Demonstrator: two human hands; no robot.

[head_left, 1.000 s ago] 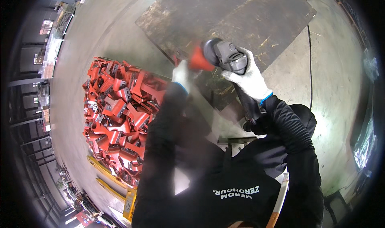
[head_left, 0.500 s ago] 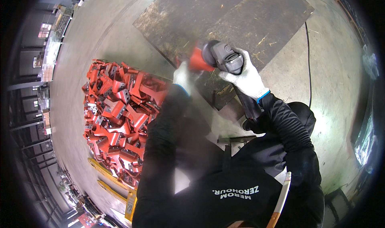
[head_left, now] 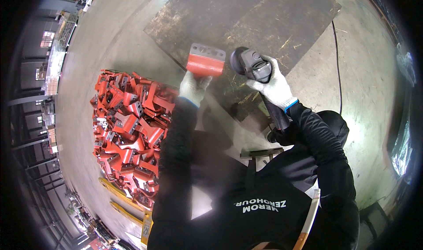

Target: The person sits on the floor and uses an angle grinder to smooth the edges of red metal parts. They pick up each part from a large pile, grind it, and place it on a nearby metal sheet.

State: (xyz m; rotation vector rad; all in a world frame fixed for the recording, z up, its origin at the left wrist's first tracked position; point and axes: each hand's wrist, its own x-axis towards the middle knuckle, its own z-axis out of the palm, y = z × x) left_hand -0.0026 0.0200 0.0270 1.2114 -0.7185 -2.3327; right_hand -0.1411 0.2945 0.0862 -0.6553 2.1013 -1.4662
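Observation:
My left hand [head_left: 194,88], in a white glove with a blue cuff, grips the near edge of a red metal bracket [head_left: 205,65]. A bare grey strip with several holes runs along the bracket's far edge. In my right hand [head_left: 276,86], gloved alike, is an angle grinder [head_left: 255,67], held round its dark grey head. The grinder's disc [head_left: 238,60] faces the bracket, with a small gap between them. Its body runs back under my right wrist toward my knee. My left fingertips are partly hidden behind the bracket.
A big heap of red brackets [head_left: 128,131] lies to my left, beside yellow forks [head_left: 121,190], likely a pallet truck's. A dark stained plate [head_left: 246,16] covers the floor ahead. One black cable [head_left: 338,65] crosses the floor at right. Below my hands stands a small metal support [head_left: 262,153].
The bracket has moved away from the disc, up and to the left, and turned so its holed strip shows. The grinder has shifted slightly right, still in my right hand.

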